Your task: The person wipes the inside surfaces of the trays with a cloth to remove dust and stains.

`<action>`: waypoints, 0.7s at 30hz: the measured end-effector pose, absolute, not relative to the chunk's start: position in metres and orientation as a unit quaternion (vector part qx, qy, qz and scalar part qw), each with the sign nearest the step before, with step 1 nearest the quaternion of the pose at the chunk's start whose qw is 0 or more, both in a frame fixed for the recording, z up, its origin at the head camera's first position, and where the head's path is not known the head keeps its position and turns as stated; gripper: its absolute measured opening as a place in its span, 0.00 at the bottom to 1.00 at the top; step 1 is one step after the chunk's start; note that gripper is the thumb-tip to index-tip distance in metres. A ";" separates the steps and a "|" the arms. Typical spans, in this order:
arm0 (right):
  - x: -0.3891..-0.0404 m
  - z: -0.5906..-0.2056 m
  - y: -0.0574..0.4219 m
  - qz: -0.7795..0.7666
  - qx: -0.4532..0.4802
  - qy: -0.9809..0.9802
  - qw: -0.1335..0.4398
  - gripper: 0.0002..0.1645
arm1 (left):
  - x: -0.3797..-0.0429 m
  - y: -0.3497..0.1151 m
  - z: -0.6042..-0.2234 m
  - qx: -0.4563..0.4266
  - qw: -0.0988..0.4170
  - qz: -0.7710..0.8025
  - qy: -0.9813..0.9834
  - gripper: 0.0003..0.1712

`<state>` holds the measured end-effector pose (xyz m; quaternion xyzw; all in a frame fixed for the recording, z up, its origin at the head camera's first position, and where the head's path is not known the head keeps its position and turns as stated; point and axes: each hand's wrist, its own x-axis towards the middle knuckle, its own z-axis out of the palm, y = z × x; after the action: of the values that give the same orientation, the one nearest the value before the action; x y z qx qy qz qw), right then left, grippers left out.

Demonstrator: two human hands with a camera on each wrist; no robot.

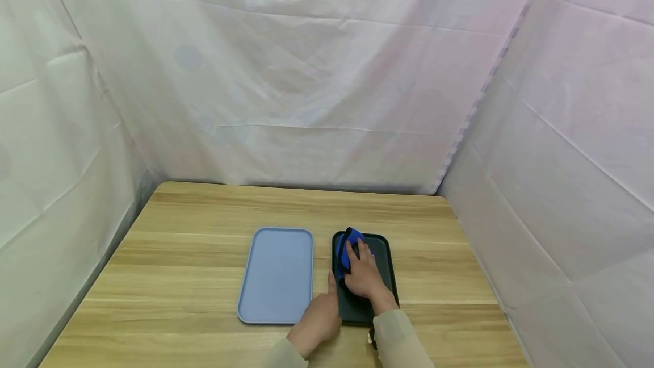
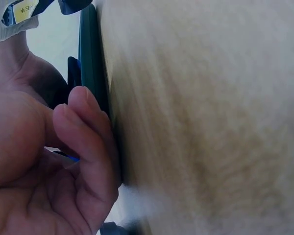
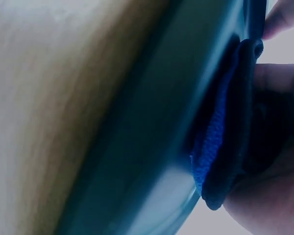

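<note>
In the head view a dark green tray [image 1: 386,266] lies on the table. My right hand [image 1: 364,277] is over it, holding a bunched blue cloth with black edging [image 1: 341,254] down on its upper left part. The right wrist view shows the folded cloth [image 3: 216,132] between the hand and the tray surface [image 3: 142,142]. Beside the tray's left edge is my left hand [image 1: 322,314], one finger pointing forward along the rim. Bent fingers [image 2: 90,142] appear close to the tray's side [image 2: 94,58] in the left wrist view; whether they touch it is unclear.
A light blue tray [image 1: 278,277] lies just left of the green one, with a narrow strip of table between them. White sheeting [image 1: 327,84] hangs behind the wooden table [image 1: 194,243] and along both sides.
</note>
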<state>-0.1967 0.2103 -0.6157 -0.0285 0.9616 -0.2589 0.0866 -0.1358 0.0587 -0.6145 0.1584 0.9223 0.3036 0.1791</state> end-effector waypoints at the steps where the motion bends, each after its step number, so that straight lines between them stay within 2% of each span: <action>1: -0.197 -0.615 0.210 -0.257 -0.028 0.962 0.090 0.48 | -0.136 0.059 -0.615 0.159 0.179 0.303 0.923 0.60; 14: -0.193 -0.613 0.212 -0.253 -0.058 0.961 0.095 0.46 | -0.136 0.059 -0.616 0.164 0.179 0.298 0.923 0.58; 21: -0.190 -0.614 0.212 -0.257 -0.065 0.960 0.091 0.48 | -0.136 0.058 -0.613 0.168 0.189 0.317 0.914 0.54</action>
<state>-0.1901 0.2124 -0.6140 -0.0647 0.9599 -0.2575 0.0905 -0.1355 0.0585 -0.6127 0.1679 0.9142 0.3171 0.1886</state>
